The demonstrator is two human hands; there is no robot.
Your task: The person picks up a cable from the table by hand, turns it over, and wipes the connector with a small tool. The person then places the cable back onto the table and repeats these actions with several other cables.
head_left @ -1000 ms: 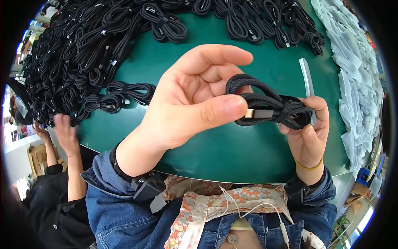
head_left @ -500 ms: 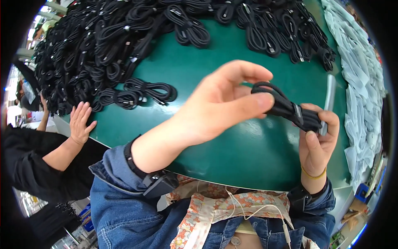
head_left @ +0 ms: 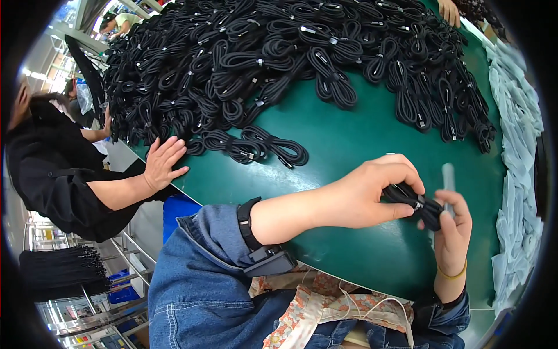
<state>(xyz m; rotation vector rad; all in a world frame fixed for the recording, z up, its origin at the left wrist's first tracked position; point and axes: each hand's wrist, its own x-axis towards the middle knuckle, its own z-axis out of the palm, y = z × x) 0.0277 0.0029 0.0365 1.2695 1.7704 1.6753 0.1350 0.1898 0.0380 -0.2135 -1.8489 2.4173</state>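
Observation:
Above the right part of the green table, both my hands hold one coiled black cable, bound at its middle. My left hand grips the loops at its left end between thumb and bent fingers. At the other end, my right hand pinches the bundle with thumb and fingers. A whitish translucent strip, blurred, sticks up from behind the fingers of my right hand; how it is held is partly hidden. Two similar coiled cables lie on the table to the left of my hands.
A large heap of coiled black cables covers the table's far side. Pale translucent bags are piled along the right edge. A co-worker's hand rests flat at the left edge; another person's hand shows at the far right.
The view has shifted, so the table sits differently in it. My left fingers, looser around the loops before, have closed on the bundle. Both hands have come closer together.

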